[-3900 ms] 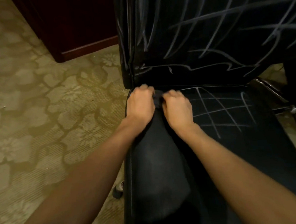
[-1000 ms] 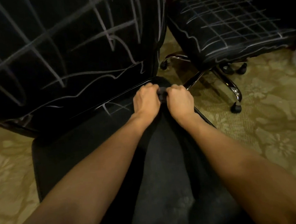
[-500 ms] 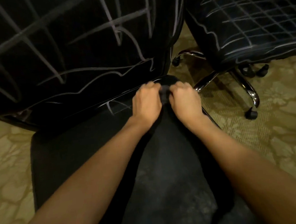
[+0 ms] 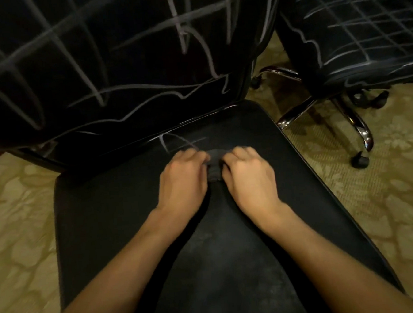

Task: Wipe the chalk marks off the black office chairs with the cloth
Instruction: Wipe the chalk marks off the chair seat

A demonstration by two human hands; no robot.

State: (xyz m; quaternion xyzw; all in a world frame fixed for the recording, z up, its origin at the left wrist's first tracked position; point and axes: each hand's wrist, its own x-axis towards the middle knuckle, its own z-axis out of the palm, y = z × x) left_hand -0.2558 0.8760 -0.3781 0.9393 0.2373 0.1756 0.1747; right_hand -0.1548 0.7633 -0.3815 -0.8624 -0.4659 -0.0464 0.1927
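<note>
- Fingers of my left hand and right hand curl, pinching the dark cloth on the seat near its back edge.
- Seat looks mostly clean; a few chalk strokes remain ahead.
- Backrest and second chair: fully marked, untouched.

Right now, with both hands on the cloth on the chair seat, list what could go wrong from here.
1. The left hand and right hand bunch the dark cloth small, so each pass may cover little and leave streaks.
2. A few chalk strokes sit by the seam under the backrest; they could be missed.
3. The cloth may smear chalk rather than lift it. The backrest and the second chair are heavily marked.
</note>
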